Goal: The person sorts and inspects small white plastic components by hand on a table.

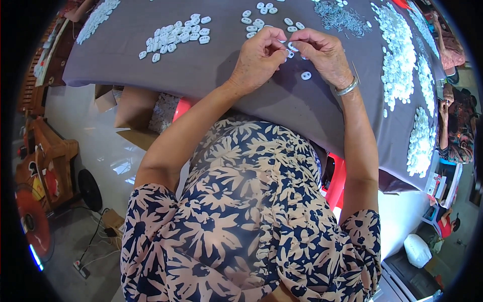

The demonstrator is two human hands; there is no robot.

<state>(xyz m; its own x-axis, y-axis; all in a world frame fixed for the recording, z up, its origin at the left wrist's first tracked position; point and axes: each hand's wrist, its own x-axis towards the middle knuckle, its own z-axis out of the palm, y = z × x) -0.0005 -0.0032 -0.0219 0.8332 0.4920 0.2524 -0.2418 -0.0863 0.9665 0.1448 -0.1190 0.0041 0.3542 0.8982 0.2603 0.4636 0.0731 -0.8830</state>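
At the upper left of the grey tablecloth (126, 55) lies a heap of small white pieces (98, 21), and below the table edge stands an open cardboard box (135, 106) with pale bits inside. Next comes a loose cluster of white two-holed ovals (176, 35), set apart from everything else. The left hand (257, 59) is bent inward, thumb and fingertips drawn together at a white bit; whether they grip it is hidden. Just beyond that hand is a smaller scatter of similar ovals (258, 23). Between the two hands, above the cloth, is a white holed piece (292, 46), pinched between the thumb and fingers of the right hand (322, 53). A single two-holed oval (306, 75) lies just below them. Beyond the right hand spreads a pile of thin grey metal pins (343, 19), and farther right run a long heap of white parts (397, 63) and a shorter white heap (421, 143). The work looks well short of done: one piece is in hand, and the right-hand heaps far outnumber the separate ovals, though which are finished cannot be told.
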